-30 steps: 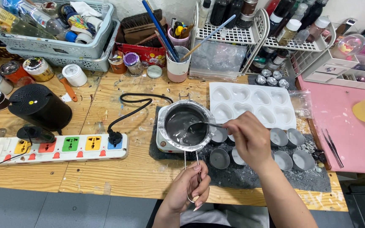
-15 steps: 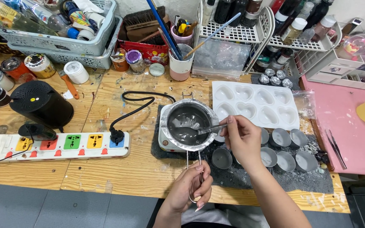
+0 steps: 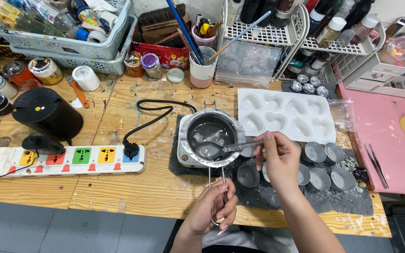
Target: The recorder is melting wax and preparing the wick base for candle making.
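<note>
A small metal pot point(image 3: 210, 137) sits on a little white hotplate point(image 3: 183, 154) on the wooden table point(image 3: 132, 197), and everything here is placed from that pot. It holds a pale grey liquid, partly set in lumps.

The left hand point(image 3: 212, 208) is just below the pot, at the table's near edge, closed around the pot's wire handle point(image 3: 215, 180). The handle runs straight back from the pot toward the person, so its long axis points from pot to body.

The right hand point(image 3: 277, 157) is just right of the pot, fingers pinched narrowly on the end of a spoon point(image 3: 226, 148). The spoon lies nearly level, long axis running left to right, with its bowl down in the liquid at the pot's middle and its stem crossing the right rim to the fingers. The right hand is the nearer one to the liquid; the left only touches the handle.

To the right of the pot, under and past the right hand, stand several small round metal cups point(image 3: 322, 166) on a dark mat point(image 3: 333, 201). Behind these, up and right of the pot, lies a white heart-shaped mould point(image 3: 287, 115). Left of the pot is a white power strip point(image 3: 69, 160).
</note>
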